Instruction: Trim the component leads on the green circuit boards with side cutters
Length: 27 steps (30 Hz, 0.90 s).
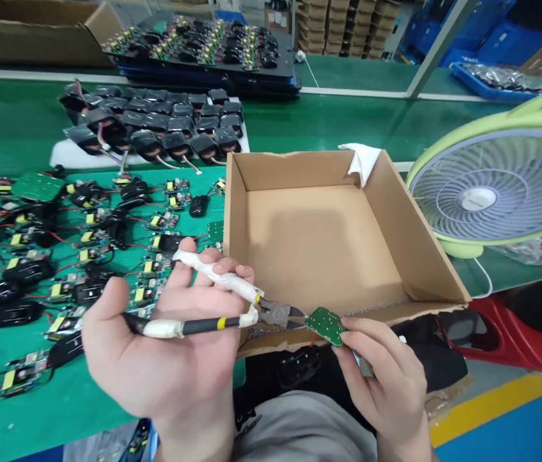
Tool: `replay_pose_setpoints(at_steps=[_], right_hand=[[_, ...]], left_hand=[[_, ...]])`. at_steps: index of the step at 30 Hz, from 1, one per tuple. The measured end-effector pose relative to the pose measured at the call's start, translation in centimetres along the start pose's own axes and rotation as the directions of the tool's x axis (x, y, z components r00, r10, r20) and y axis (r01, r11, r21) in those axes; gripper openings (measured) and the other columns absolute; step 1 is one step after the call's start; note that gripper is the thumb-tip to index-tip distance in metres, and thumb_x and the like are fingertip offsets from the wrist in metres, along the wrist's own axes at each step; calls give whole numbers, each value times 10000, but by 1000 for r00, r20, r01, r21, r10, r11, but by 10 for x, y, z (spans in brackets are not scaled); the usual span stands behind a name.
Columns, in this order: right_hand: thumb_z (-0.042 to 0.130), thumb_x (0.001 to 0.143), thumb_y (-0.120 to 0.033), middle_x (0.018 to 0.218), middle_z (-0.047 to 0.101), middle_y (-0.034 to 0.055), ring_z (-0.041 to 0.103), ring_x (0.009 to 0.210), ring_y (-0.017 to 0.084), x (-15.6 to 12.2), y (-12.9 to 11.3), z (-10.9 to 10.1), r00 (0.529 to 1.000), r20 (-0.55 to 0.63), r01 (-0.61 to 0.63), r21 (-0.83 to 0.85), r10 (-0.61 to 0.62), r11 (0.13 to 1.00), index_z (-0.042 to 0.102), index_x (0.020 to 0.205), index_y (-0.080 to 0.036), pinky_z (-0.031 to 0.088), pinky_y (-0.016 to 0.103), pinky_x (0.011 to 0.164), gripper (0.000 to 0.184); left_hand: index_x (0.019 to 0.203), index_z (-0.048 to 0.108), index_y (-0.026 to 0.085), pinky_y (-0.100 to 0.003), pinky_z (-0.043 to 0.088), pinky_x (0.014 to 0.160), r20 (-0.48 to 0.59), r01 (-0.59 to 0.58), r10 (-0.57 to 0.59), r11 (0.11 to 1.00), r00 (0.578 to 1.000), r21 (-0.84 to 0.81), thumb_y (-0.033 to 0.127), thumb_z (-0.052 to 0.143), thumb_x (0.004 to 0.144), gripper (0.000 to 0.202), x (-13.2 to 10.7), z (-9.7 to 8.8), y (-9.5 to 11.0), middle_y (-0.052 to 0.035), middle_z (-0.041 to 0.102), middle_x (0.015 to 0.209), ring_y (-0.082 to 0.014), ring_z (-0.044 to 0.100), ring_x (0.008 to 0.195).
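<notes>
In my left hand (165, 340), palm up, lies a pair of diagonal cutters (276, 314) with white and black taped handles. My fingers curl round one handle, while the other crosses my palm. The jaws are slightly apart, and their tips reach the left edge of a small green circuit board (324, 325). My right hand (383, 369) pinches that board by its right side between thumb and fingers. A red wire runs down from the board towards a dark black part (299, 366) hanging below, over my lap. Whether the blades touch the board I cannot tell.
An open cardboard box (319, 250) sits just beyond my hands. Many wired circuit boards (92, 237) cover the green mat at left. Black wrapped parts (155, 122) and stacked trays (203, 70) stand behind. A green fan (477, 192) is at right, above a red chair (506, 333).
</notes>
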State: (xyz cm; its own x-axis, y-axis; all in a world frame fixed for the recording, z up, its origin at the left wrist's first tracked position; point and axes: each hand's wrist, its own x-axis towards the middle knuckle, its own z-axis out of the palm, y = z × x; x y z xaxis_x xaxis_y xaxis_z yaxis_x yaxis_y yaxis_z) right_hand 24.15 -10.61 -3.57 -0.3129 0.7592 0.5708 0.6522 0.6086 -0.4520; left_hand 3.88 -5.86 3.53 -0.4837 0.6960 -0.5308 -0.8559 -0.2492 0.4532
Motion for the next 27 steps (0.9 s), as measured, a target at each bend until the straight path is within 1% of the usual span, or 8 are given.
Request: replay_pose_setpoints(at_steps=[4,7,10,14,19,21,23,27], right_hand=[[678,905,-138,950,766,85,760,810,203,1,0,1,1000,3,-4,20,4,1000,659,1109,-222,635,289,671,221],[685,896,-96,930,784,64,766,811,198,1,0,1,1000,-8,5,-3,-5,1000,660,1147,-227,641,284,696,284],[693,885,-78,947,788,66,770,835,202,-2,1,2,1000,-2,5,12,-5,1000,668,1159,-225,646,288,710,311],[668,890,-65,1018,771,106,762,847,204,-6,3,2,1000,1,1,59,-1,998,683,1123,-216,639,306,693,278],[648,900,-66,1013,768,103,758,832,195,-5,3,3,1000,-3,2,55,-1,998,686,1099,-218,637,296,680,253],[634,912,-73,997,768,91,757,825,188,-3,2,4,1000,-20,-4,54,5,999,692,1075,-220,638,291,681,227],[621,926,-77,984,766,85,756,820,178,-2,2,5,999,-47,-3,52,5,999,699,1048,-211,636,283,682,197],[609,947,-86,986,764,95,751,813,163,-1,2,6,997,-72,15,53,-11,998,706,1031,-183,624,265,685,161]], left_hand=[[953,619,132,-332,572,613,19,-27,25,991,1000,134,534,366,886,480,-3,1,-3,-94,561,796,-192,573,685],[944,620,120,-320,569,604,-9,-50,52,985,999,165,498,388,863,451,-4,4,-4,-81,549,782,-183,572,673],[932,614,154,-310,569,582,-49,-2,11,986,999,166,496,334,910,442,-6,9,-5,-70,546,780,-177,574,652],[961,628,195,-317,573,562,-78,67,-52,977,996,204,495,333,949,421,-12,18,-8,-83,576,824,-198,601,674],[892,615,175,-307,554,521,-107,82,-52,949,993,303,486,289,968,456,-12,28,-14,-86,574,848,-191,588,684],[852,613,179,-292,534,496,-96,76,-47,942,994,326,487,288,964,461,-10,28,-15,-91,564,839,-186,568,669],[842,623,182,-290,531,490,-66,67,-48,941,997,332,487,341,945,428,-8,25,-15,-99,557,830,-191,561,671],[908,633,180,-334,554,499,-18,106,-105,959,994,263,474,487,869,330,-1,15,-14,-94,532,788,-209,558,665]])
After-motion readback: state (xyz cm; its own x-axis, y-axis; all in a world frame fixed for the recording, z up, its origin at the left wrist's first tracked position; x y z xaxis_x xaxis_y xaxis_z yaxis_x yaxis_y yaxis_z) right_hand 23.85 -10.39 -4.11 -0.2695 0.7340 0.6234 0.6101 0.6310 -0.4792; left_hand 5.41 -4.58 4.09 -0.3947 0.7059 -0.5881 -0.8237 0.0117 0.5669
